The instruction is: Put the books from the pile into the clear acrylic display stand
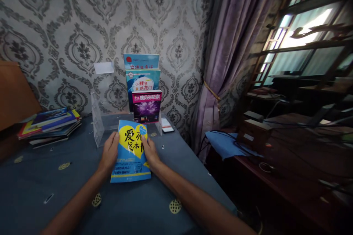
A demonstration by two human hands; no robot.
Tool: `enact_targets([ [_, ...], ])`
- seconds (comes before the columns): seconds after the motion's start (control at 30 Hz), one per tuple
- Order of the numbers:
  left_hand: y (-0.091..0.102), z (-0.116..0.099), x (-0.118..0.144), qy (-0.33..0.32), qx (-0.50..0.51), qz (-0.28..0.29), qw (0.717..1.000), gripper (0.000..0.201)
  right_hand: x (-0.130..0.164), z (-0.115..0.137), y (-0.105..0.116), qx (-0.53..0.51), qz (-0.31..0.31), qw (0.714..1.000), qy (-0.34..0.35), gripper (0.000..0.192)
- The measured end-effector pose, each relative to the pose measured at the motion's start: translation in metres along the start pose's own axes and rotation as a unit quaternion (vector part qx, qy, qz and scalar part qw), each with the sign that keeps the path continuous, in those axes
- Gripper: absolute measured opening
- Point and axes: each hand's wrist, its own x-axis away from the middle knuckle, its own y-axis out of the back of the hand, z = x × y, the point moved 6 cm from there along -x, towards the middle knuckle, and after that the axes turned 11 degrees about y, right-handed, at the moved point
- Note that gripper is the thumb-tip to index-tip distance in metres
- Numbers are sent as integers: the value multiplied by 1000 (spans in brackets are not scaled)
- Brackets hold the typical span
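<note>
A blue book (pixel 131 165) with a yellow heart and black lettering on its cover is held up, cover toward me, in front of a clear acrylic rack. My left hand (pixel 111 149) grips its left edge, thumb on the front; my right hand (pixel 151 153) grips the right edge the same way. The fingers behind the book are hidden. Just past it stands the clear rack (pixel 97 123). On the rack's right side are a magazine with a purple burst (pixel 147 106), a teal book (pixel 143 77) behind it, and a light blue book (pixel 143 60) at the back.
A pile of books and magazines (pixel 53 123) lies at the left on the dark blue tablecloth (pixel 74 191). Behind the rack's right side is a phone-like item (pixel 167 125), partly blurred. A purple curtain (pixel 220 44) hangs at right, beside a dark red cabinet (pixel 264 180) with cables.
</note>
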Motion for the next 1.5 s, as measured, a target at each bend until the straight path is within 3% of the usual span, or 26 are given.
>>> enact_targets([
  [0.13,-2,-13,0,-143,-73,-36,986,52,-1,16,24,-31,-93,995,0,45],
  [0.23,-2,-10,1,-188,-83,-41,978,51,3,27,33,-53,-124,990,44,35],
  [0.57,8,27,9,-152,-56,-41,986,48,29,25,25,-88,-90,990,57,29],
  [0.83,8,27,12,-153,-71,-43,985,48,36,15,20,0,-74,995,66,46],
  [1.2,14,31,10,-132,-62,-67,987,49,38,16,21,-24,-61,997,38,42],
  [1.5,11,24,13,-126,-64,-70,988,42,39,17,22,-26,-98,993,66,39],
])
